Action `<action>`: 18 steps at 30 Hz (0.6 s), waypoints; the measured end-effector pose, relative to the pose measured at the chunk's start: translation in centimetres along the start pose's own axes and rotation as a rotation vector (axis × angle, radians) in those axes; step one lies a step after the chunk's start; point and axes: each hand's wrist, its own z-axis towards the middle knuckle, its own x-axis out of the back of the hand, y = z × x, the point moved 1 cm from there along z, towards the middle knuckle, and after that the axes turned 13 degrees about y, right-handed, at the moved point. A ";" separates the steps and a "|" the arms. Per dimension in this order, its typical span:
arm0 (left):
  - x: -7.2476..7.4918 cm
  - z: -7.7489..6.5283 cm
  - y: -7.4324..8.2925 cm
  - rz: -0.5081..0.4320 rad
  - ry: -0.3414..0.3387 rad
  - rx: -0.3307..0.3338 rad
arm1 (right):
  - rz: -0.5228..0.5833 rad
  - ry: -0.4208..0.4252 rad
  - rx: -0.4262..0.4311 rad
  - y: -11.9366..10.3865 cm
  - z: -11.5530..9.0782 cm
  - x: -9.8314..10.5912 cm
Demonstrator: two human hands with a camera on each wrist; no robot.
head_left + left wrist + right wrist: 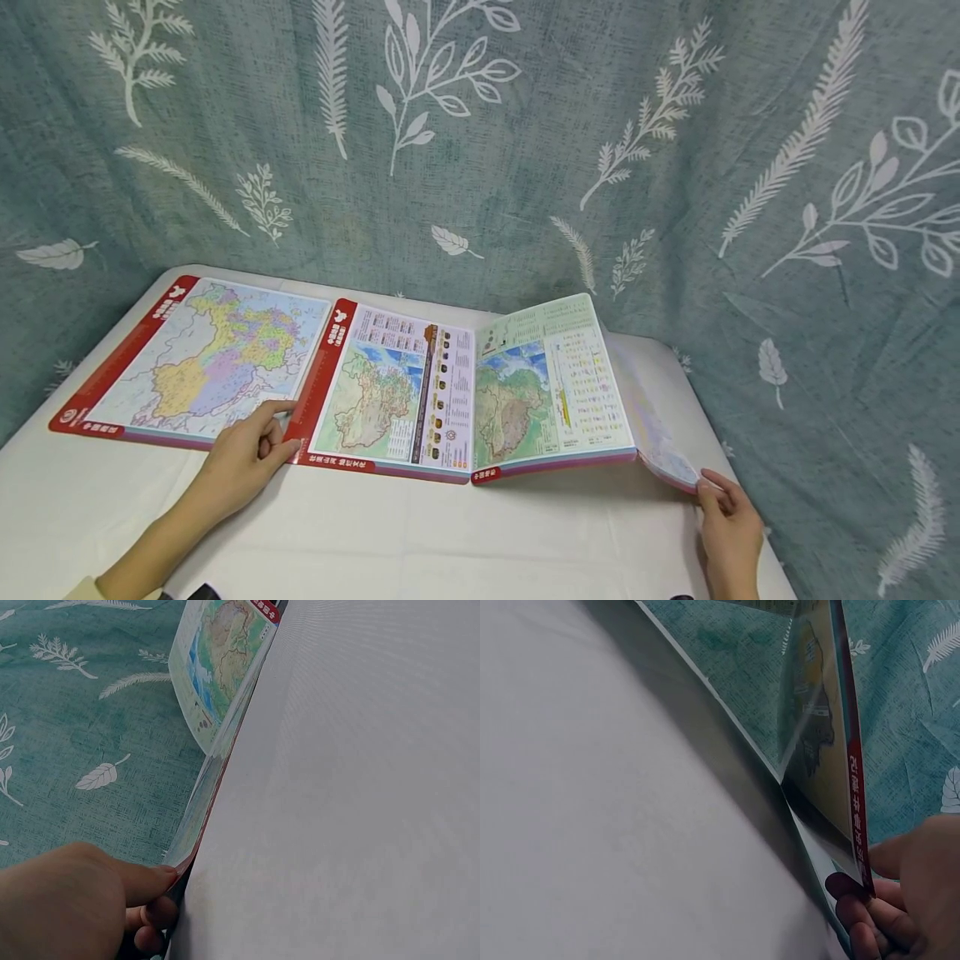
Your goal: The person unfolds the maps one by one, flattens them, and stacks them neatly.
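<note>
A folding map with a red left border (390,392) is spread across the white table. Its left panel lies flat, while the green panel (558,392) rises at an angle and a glossy end panel (663,450) slopes down to the right. My left hand (243,454) pinches the lower left edge of the folding map, thumb on top, also seen in the left wrist view. At the far right, my right hand (731,533) pinches the end panel's lower corner between thumb and fingers. In the right wrist view that panel (821,727) stands steeply, its red edge strip beside the thumb.
A second map (232,358), with coloured regions and a red border, lies flat at the left, close beside the folding map. The white table (420,542) ends at a teal curtain (525,192) with white leaf patterns. Small dark objects (202,592) show at the bottom edge.
</note>
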 end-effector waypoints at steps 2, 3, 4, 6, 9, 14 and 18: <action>0.0 0.0 0.0 0.001 -0.001 0.003 | 0.001 0.010 -0.008 0.1 0.2 0.1; 0.0 0.0 0.0 0.001 -0.001 0.004 | 0.003 0.014 -0.013 0.1 0.3 0.1; 0.0 0.0 0.0 0.001 -0.002 0.004 | 0.006 0.015 -0.021 0.2 0.4 0.2; 0.0 0.0 0.0 -0.001 -0.002 0.004 | 0.017 0.020 -0.041 0.4 0.6 0.5; 0.0 0.0 0.1 0.000 -0.002 0.003 | 0.029 0.028 -0.058 0.6 0.9 0.8; 0.0 0.0 0.1 0.004 0.005 -0.007 | -0.002 0.073 -0.057 0.8 1.2 0.9; 0.0 0.0 0.0 0.007 0.006 -0.008 | -0.024 0.101 -0.035 1.0 1.4 0.9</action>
